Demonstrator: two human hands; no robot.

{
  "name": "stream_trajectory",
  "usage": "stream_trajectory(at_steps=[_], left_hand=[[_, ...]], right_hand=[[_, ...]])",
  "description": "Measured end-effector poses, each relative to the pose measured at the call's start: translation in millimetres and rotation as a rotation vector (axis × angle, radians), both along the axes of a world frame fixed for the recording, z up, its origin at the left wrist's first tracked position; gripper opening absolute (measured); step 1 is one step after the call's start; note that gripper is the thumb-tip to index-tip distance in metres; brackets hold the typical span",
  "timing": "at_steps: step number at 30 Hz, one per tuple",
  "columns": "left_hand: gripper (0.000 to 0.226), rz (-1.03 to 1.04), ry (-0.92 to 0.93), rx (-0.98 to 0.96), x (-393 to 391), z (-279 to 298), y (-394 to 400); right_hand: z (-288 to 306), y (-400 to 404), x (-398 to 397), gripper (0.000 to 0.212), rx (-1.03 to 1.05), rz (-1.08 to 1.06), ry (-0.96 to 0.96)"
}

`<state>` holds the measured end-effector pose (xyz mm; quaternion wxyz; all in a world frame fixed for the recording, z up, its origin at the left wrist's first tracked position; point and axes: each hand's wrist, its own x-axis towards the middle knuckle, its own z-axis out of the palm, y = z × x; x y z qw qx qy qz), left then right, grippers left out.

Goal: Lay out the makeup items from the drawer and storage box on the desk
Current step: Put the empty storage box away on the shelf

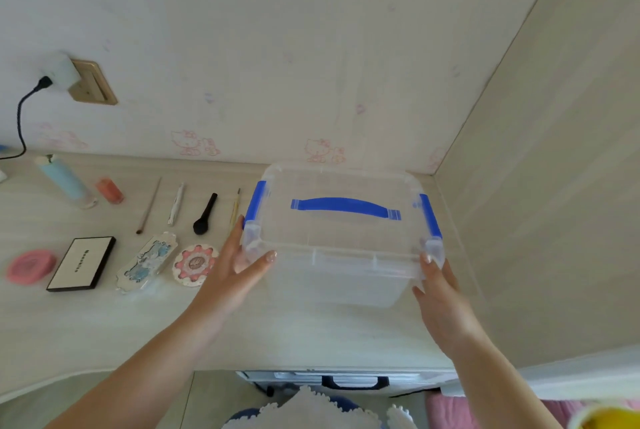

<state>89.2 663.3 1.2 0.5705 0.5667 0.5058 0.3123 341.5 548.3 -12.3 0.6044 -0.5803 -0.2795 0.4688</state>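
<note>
Now both hands, left (239,266) & right (440,293), flat against box (339,276) sides, no real clasp; could slip, or nudge brush (234,208) just beside.

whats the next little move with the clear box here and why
Probably flip up the blue side latches. The storage box sits on the desk with its lid clipped shut, the left hand and right hand flank it, and it must open before anything comes out.
</note>
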Motion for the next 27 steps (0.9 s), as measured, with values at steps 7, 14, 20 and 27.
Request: stream_trajectory(at_steps=[7, 14, 20, 27], left_hand=[[0.043, -0.072, -0.076, 0.238, -4.8, 56.5, 26.9], [0.094, -0.112, -0.153, 0.398, -13.1, 138.2, 62.4], [0.095, -0.118, -0.206, 0.605, -16.8, 203.4, 64.7], [0.089, -0.141, -0.404, 0.763, -20.6, 247.7, 55.6]], right_hand=[[70.7, 15.5, -12.6, 0.061, 0.171, -0.043, -0.33], [148.3, 32.6, -23.2, 0.059, 0.339, -0.13, -0.588], [210.7, 40.3, -39.2, 0.038, 0.453, -0.303, -0.612], [267.3, 36.0, -48.6, 0.042, 0.568, -0.348, -0.554]])
